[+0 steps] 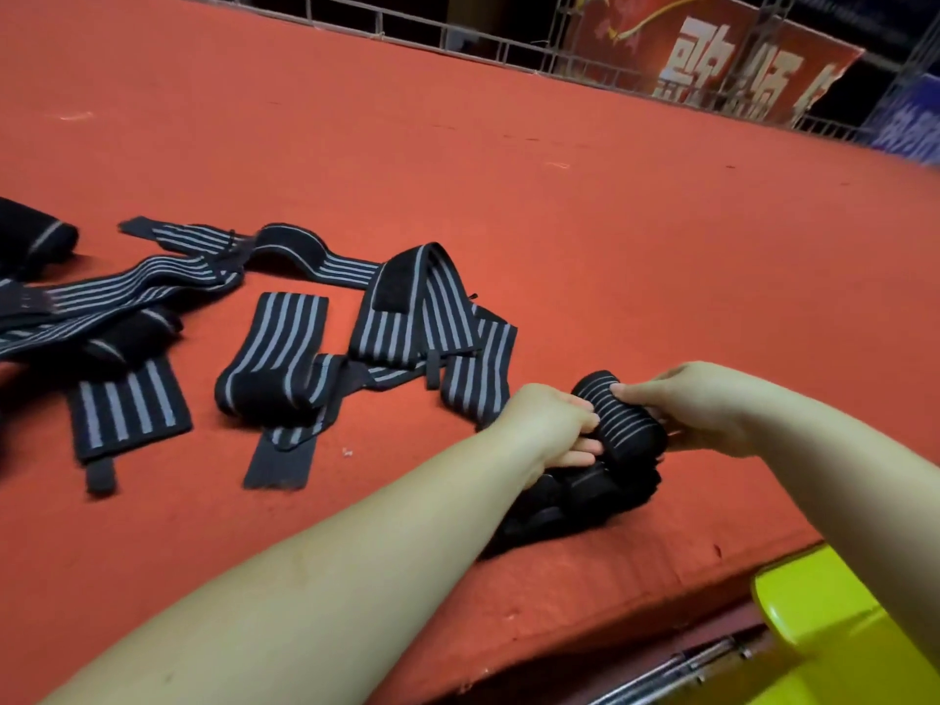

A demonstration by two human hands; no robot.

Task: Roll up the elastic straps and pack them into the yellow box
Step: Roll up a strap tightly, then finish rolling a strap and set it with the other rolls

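Note:
A rolled black strap with grey stripes (623, 424) is held between both hands just above the red surface. My left hand (552, 422) grips its left end with curled fingers. My right hand (697, 407) pinches its right end, thumb on top. Under the roll lies a dark heap of strap (569, 501). Several loose striped straps (422, 307) lie spread out to the left, one half-rolled (277, 368). A corner of the yellow box (834, 628) shows at the bottom right, below the surface's front edge.
The red carpeted surface (508, 170) stretches far back to a metal railing (458, 38) with red banners behind it. Another rolled strap (35, 236) sits at the far left edge. Metal bars (686, 669) run under the front edge.

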